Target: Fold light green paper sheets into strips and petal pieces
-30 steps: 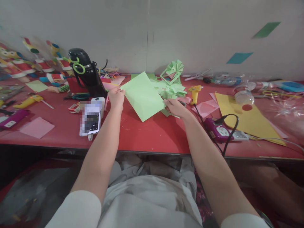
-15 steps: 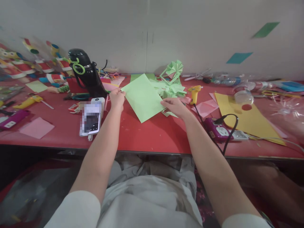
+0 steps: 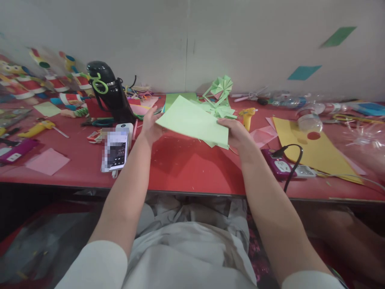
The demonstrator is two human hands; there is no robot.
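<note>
Folded green pieces point(image 3: 221, 87) sit behind; green sheet point(image 3: 192, 120) shows no finished fold, right hand point(image 3: 236, 133) pinching it, left hand's point(image 3: 149, 127) grip unclear.

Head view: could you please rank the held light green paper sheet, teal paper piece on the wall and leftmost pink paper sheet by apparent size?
Light green paper sheet
Pink paper sheet
Teal paper piece

Pale green four-cornered paper sheet point(image 3: 192, 120), frame centre: matt, smooth. Black cylindrical bottle point(image 3: 101, 72), upper left: glossy. Flat red tabletop point(image 3: 192, 170), mid-frame: smooth. Clear round plastic bottle point(image 3: 309, 121), right: shiny. Yellow paper sheet point(image 3: 323, 159), right: matt. Pale grey cloth garment point(image 3: 186, 253), bottom: matt, creased.
</note>
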